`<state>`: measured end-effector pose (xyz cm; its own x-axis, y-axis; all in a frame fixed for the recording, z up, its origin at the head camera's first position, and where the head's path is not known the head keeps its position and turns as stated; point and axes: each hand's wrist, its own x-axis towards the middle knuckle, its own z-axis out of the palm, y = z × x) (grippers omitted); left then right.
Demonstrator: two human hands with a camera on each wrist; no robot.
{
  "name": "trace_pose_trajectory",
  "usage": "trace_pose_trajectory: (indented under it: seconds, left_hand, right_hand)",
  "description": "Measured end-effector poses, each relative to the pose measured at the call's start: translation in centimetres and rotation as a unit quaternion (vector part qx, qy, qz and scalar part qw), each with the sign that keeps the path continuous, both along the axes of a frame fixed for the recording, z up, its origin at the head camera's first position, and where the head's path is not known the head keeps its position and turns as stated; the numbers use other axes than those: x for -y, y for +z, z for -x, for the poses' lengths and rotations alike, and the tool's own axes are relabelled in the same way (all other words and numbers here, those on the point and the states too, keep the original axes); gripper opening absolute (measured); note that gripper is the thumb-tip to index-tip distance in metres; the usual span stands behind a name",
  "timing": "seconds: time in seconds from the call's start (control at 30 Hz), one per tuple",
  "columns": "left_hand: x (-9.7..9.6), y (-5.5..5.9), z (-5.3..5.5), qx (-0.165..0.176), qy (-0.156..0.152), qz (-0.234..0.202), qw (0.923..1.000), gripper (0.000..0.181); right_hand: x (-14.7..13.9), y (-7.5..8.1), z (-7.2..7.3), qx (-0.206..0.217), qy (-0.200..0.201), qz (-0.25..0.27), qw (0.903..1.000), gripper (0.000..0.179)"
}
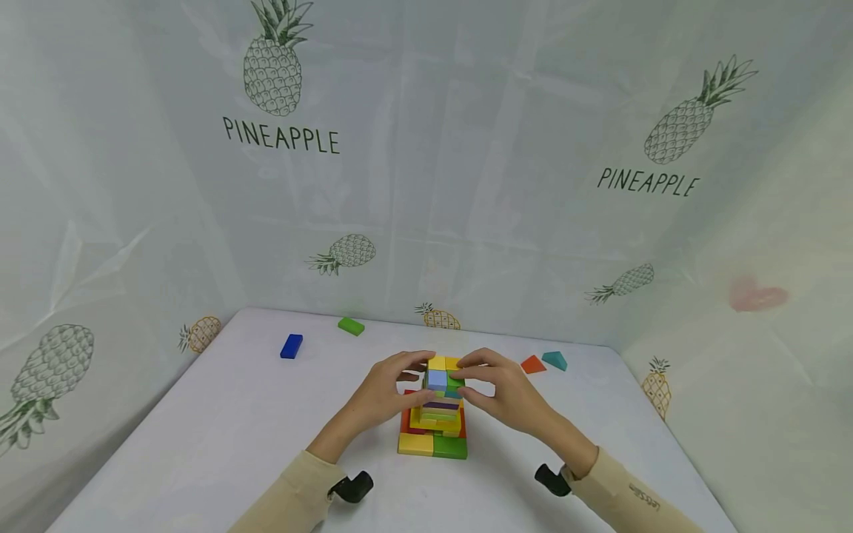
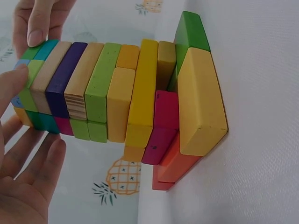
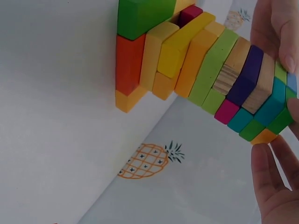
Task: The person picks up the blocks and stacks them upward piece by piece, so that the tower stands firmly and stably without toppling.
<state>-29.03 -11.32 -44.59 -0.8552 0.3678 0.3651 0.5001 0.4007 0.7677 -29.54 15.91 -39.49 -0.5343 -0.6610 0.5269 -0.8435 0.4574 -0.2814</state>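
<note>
A tower of colored wooden blocks [image 1: 441, 406] stands on the table, with a wider base of yellow [image 2: 203, 102], green [image 3: 142, 18] and red blocks. At its upper left side is my left hand [image 1: 389, 385]; the thumb touches the tower near a light blue block [image 1: 437, 379], and the other fingers extend along the side and back. Opposite it, my right hand [image 1: 501, 389] touches the upper right side by a green block [image 1: 456, 380], its fingers mostly straight. Bare wood and purple blocks [image 2: 67, 80] show midway up. Some fingertips are hidden behind the tower.
On the white table [image 1: 200, 422], a dark blue block [image 1: 291, 346] and a green block [image 1: 350, 326] lie at the back left. A red-orange piece [image 1: 533, 364] and a teal piece [image 1: 554, 360] lie behind my right hand. A pineapple-print curtain [image 1: 426, 170] hangs behind.
</note>
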Motion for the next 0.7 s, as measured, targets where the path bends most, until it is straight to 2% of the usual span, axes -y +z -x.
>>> trace_pose_trajectory:
  seconds: [0.17, 0.27, 0.37, 0.47, 0.57, 0.7]
  left_hand:
    - [0.0, 0.1, 0.0, -0.002, -0.001, -0.003, 1.0, 0.065]
    - [-0.1, 0.1, 0.0, 0.0, 0.0, -0.003, 1.0, 0.066]
    - [-0.1, 0.0, 0.1, 0.001, 0.003, -0.001, 1.0, 0.065]
    - [-0.1, 0.0, 0.0, 0.003, 0.007, 0.0, 1.0, 0.065]
    - [-0.1, 0.0, 0.0, 0.005, 0.007, -0.003, 1.0, 0.064]
    - [0.0, -0.1, 0.0, 0.004, 0.007, -0.003, 1.0, 0.064]
  right_hand:
    - [-0.8, 0.1, 0.3, 0.012, -0.012, 0.01, 0.9998, 0.036]
    - [-2.4, 0.2, 1.1, 0.01, -0.039, 0.022, 0.999, 0.041]
    - [-5.0, -0.2, 2.8, -0.007, -0.065, 0.023, 0.9976, 0.043]
    - [-7.9, -1.2, 5.1, -0.01, -0.093, 0.01, 0.9956, 0.045]
    - [-10.8, -2.7, 7.3, 0.014, -0.122, -0.012, 0.9923, 0.048]
    - [-13.3, -4.5, 9.4, 0.069, -0.148, -0.032, 0.9861, 0.048]
